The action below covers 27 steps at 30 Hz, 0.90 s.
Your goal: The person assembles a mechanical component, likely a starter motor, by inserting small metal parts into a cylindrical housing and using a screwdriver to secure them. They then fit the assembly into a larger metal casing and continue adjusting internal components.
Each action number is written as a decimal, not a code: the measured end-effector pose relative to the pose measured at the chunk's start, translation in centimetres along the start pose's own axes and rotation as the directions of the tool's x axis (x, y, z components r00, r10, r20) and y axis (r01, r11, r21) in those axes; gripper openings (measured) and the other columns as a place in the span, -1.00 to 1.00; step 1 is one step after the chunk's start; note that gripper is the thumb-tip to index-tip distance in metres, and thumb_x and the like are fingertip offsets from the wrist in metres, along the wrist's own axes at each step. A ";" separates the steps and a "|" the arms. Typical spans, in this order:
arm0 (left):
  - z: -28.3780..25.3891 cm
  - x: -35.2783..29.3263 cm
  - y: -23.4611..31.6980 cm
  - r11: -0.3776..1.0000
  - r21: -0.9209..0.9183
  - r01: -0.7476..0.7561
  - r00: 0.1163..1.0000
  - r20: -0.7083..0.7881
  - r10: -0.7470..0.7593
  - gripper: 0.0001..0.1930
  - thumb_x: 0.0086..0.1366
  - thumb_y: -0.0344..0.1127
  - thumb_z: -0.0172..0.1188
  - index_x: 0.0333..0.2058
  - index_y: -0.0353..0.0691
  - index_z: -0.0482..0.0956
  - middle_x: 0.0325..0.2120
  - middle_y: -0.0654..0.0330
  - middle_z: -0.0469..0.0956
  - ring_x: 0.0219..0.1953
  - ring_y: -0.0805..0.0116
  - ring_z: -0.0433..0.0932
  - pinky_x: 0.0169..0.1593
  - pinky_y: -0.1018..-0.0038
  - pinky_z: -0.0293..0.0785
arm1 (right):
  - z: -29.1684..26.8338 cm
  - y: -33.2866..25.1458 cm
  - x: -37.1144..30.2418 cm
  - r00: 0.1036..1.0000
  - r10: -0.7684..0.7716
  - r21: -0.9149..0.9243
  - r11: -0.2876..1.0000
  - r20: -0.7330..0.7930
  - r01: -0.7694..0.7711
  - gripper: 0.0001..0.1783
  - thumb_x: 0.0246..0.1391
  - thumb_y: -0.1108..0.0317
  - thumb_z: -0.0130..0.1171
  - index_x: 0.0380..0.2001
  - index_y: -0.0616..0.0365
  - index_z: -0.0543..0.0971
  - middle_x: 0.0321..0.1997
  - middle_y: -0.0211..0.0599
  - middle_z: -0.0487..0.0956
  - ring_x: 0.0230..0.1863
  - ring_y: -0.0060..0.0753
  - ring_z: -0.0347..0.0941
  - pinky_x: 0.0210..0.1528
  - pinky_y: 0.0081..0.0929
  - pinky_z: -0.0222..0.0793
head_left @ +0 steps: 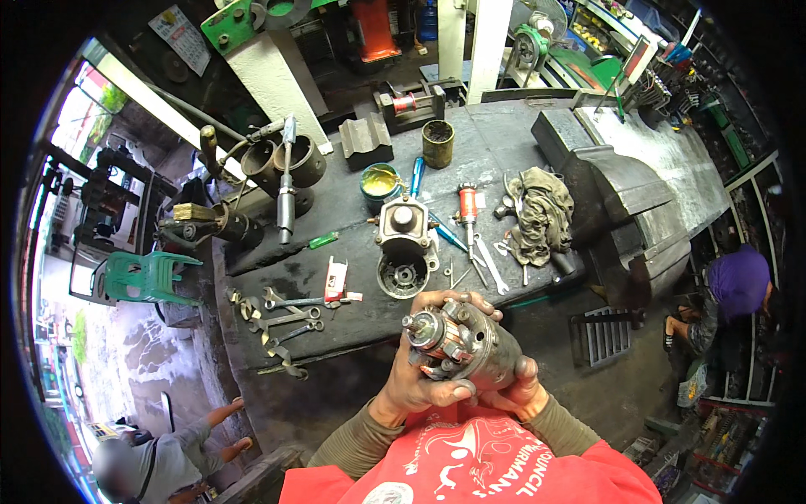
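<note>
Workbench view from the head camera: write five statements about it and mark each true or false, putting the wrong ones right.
1. The left hand and the right hand both hold the cylindrical metal part. True.
2. The green plastic chair stands to the right of the workbench. False: it stands to the left.
3. The crumpled cloth lies to the right of the silver wrench. True.
4. The small red and white box is to the right of the round metal housing. False: it is to the left.
5. A person in a purple top is at the right of the picture. True.
</note>
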State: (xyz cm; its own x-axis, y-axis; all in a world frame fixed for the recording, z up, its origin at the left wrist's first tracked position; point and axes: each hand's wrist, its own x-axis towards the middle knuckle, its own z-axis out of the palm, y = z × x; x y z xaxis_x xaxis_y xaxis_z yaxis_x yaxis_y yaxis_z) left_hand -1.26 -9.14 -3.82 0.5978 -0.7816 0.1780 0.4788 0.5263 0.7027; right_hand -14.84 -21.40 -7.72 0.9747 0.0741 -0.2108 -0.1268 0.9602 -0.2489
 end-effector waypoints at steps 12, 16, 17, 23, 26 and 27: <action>0.6 -2.0 0.0 0.998 0.007 0.069 0.983 -0.169 -0.066 0.03 0.10 -0.39 0.67 0.46 -0.31 0.19 0.32 0.10 0.44 0.27 0.30 0.50 0.36 0.32 0.50 | 0.7 -2.4 -1.5 0.935 -0.280 -0.378 0.907 -0.218 0.184 0.31 -0.22 -0.23 0.62 0.47 0.31 0.27 0.24 -0.03 0.60 0.09 -0.07 0.67 0.01 -0.16 0.70; -0.8 -2.1 -2.1 0.914 -0.381 0.140 0.958 -0.182 -0.223 -0.12 0.23 -0.16 0.59 0.40 -0.31 0.32 0.28 0.12 0.51 0.29 0.23 0.50 0.40 0.15 0.38 | 4.1 -5.7 -3.5 0.924 -0.230 -0.687 0.725 -0.306 -0.047 0.33 -0.22 -0.43 0.61 0.33 0.48 0.40 0.16 -0.09 0.66 0.04 -0.22 0.67 0.10 -0.24 0.64; -1.0 -2.1 -2.6 0.879 -0.454 0.147 0.960 -0.150 -0.238 -0.18 0.33 -0.07 0.49 0.41 -0.31 0.32 0.29 0.09 0.50 0.34 0.15 0.46 0.43 0.11 0.34 | 5.3 -6.7 -3.8 0.909 -0.280 -0.816 0.570 -0.309 -0.102 0.26 -0.25 -0.43 0.62 0.23 0.47 0.48 0.09 -0.07 0.68 -0.03 -0.20 0.68 0.07 -0.22 0.62; -2.0 -1.8 -4.0 0.670 -0.699 0.250 0.887 -0.111 -0.448 -0.02 0.28 0.27 0.40 0.45 -0.28 0.29 0.35 0.02 0.47 0.41 0.04 0.40 0.49 0.00 0.27 | 11.4 -10.1 -3.8 0.857 -0.375 -0.703 -0.711 0.353 -0.022 0.08 -0.41 -0.38 0.68 0.09 0.12 0.55 0.01 0.03 0.63 0.00 0.03 0.57 0.05 0.00 0.45; -2.0 -1.3 -3.8 0.648 -0.722 0.243 0.871 -0.132 -0.473 0.10 0.20 0.37 0.42 0.48 -0.27 0.23 0.38 -0.03 0.41 0.43 0.01 0.37 0.50 -0.05 0.25 | 11.8 -9.2 -0.9 0.913 -0.183 -0.482 -0.876 0.364 0.017 0.18 -0.26 -0.44 0.59 0.33 -0.06 0.35 0.27 0.09 0.53 0.31 0.18 0.42 0.37 0.32 0.13; -2.0 -1.1 -3.6 0.639 -0.732 0.235 0.875 -0.127 -0.468 0.12 0.19 0.38 0.42 0.49 -0.27 0.20 0.39 -0.03 0.39 0.44 0.00 0.36 0.51 -0.05 0.25 | 11.7 -9.1 0.4 0.922 -0.149 -0.470 -0.882 0.357 0.040 0.12 -0.20 -0.45 0.55 0.31 -0.05 0.37 0.29 0.09 0.54 0.33 0.20 0.43 0.43 0.32 0.06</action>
State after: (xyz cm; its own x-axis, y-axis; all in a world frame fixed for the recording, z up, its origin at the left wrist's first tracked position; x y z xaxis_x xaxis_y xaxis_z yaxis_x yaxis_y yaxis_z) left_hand -2.33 -9.52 -7.90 0.3807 -0.8872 -0.2606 0.9175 0.3976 -0.0131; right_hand -11.13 -26.93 5.55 0.9833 0.0215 0.1807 0.0642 -0.9702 -0.2337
